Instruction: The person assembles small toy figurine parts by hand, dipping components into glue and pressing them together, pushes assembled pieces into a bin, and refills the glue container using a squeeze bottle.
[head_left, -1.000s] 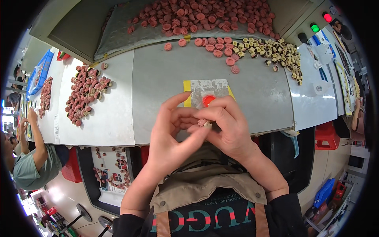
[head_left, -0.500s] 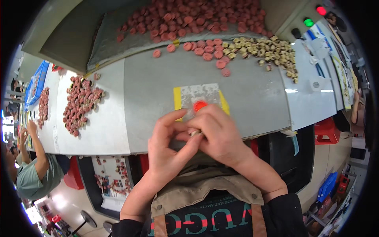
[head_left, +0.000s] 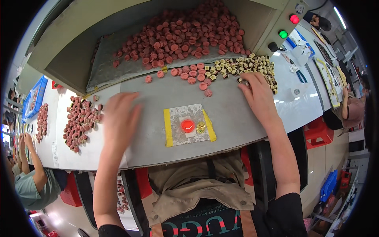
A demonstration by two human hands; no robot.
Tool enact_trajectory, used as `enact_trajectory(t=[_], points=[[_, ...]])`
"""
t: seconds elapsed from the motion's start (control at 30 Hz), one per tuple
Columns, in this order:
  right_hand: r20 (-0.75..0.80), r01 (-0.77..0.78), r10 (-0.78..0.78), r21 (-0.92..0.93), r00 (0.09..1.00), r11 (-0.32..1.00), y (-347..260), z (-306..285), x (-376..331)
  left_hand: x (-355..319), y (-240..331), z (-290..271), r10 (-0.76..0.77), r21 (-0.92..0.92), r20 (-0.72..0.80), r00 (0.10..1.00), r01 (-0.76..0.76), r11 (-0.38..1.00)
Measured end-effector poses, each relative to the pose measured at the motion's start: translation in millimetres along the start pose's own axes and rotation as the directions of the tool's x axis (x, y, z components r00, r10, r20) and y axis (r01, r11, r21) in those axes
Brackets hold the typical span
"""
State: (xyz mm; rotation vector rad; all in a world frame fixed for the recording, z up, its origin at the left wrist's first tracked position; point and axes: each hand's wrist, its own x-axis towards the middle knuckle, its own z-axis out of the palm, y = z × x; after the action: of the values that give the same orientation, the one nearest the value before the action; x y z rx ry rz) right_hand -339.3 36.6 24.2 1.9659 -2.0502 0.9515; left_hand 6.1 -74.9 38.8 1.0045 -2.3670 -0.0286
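Observation:
My right hand reaches to the near edge of a heap of small cream-and-dark pieces. Its thumb and forefinger are apart, with one such piece at the fingertips. My left hand, smeared by motion, hangs over the left part of the table; thumb and fingers look spread, and nothing shows between them. Between the hands lies a grey-white patch edged with yellow tape, bearing a red round disc and a small gold round piece. Several loose pink ridged round caps lie beyond it.
A large heap of pink caps fills the hooded opening at the back. Joined pink-and-dark pieces are piled at the left. Red and green round lights are on the housing. A co-worker sits far left, another far right.
My hands were together over the patch, fingering a small piece. They have parted: the left to the left, the right out to the cream-and-dark heap. The patch, red disc and gold piece are now uncovered.

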Motion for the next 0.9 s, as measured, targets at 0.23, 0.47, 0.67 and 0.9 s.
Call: enact_trajectory(t=[0.23,0.47,0.67,0.9], points=[[0.141,0.113,-0.109,-0.021,0.984,0.993,-24,0,-5,58,60,78,0.226,-0.42,0.062,0.972,-0.18,0.889],[0.297,-0.012,-0.06,0.236,0.953,0.972,-45,-11,-33,49,44,65,0.181,-0.433,0.162,0.97,-0.095,0.896],[0.345,-0.149,0.038,0.303,0.938,0.941,-55,-12,-34,9,2,41,0.156,-0.31,0.111,0.982,-0.115,0.944],[0.368,-0.07,0.044,0.057,0.929,0.996,-62,-4,-30,-17,-6,9,-0.133,-0.447,0.18,0.975,0.202,0.872]])
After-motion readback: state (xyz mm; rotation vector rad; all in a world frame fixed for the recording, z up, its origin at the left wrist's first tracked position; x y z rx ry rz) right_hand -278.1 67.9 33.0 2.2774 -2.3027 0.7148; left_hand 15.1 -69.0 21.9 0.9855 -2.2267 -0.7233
